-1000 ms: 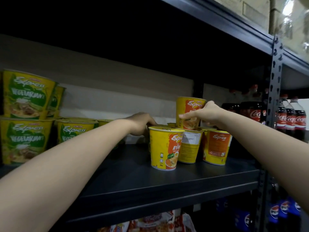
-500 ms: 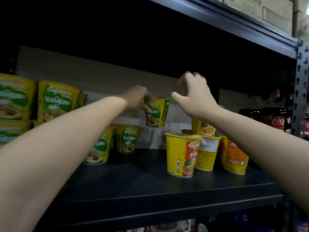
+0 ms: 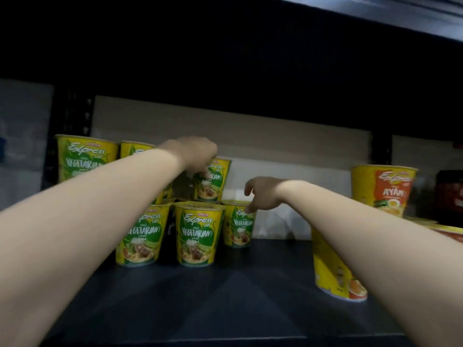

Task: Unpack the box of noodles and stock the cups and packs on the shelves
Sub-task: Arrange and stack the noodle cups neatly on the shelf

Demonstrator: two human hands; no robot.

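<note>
Green-and-yellow paper noodle cup (image 3: 212,180), pinched in left hand (image 3: 193,152) fingers above lower cups (image 3: 198,232); may topple. Right hand (image 3: 263,195) loose, empty.

A shop or stockroom aisle: identical green-labelled noodle cups (image 3: 198,233) stand in stacked rows on a dark metal shelf (image 3: 225,296), with orange-labelled cups (image 3: 383,190) to their right.

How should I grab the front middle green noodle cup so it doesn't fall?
Hold the front vegetarian cup round its upper wall, just under the rim, coming from the front. It stands upright and widens toward the top, so fingers won't slip upward. Its neighbour cup sits close on the left and another cup behind right, leaving little room at the sides.
</note>
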